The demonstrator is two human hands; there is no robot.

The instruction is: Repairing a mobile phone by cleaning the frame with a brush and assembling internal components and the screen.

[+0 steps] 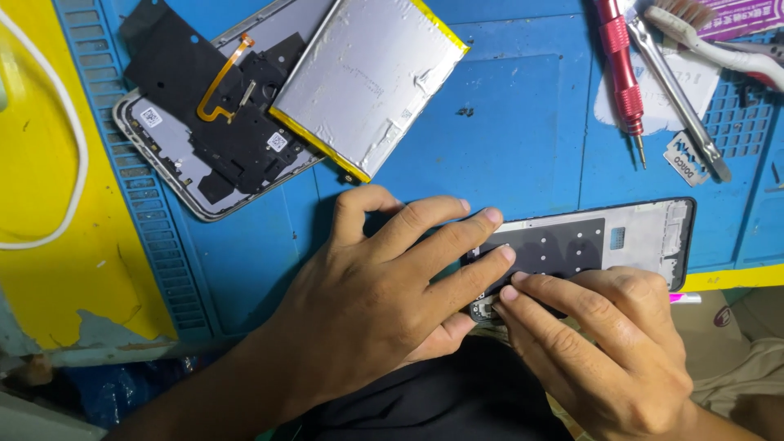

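Left hand (384,286) rests palm down over the near left end of the phone frame (604,241), which I hold at the front edge of the blue work mat (506,131). My fingers are spread slightly and extended toward the right, fingertips pressing on the dark inner plate of the frame; the thumb is tucked beneath, against the frame's lower edge. Grip condition: clamped on the frame between fingers above and thumb below.

Right hand (604,343) comes in from the lower right, back of the hand up. Its index and middle fingers lie flat along the frame's near edge, tips meeting the left-hand fingertips at a small metal part on the lower left corner. Whether this hand pinches the frame or only presses on it cannot be told.

Frame orientation: long axis runs left to right, tilted slightly upward at the right. Inner side faces up. The right end is uncovered and points toward the mat's right side.

Surrounding items: an opened phone body (204,114) lies at upper left, long axis diagonal, with a silver battery (367,77) resting on it. A red screwdriver (622,69), metal tweezers (674,90) and a brush (710,37) lie at upper right, well apart from both hands. A white cable (69,131) curves over the yellow surface (49,269) at left.
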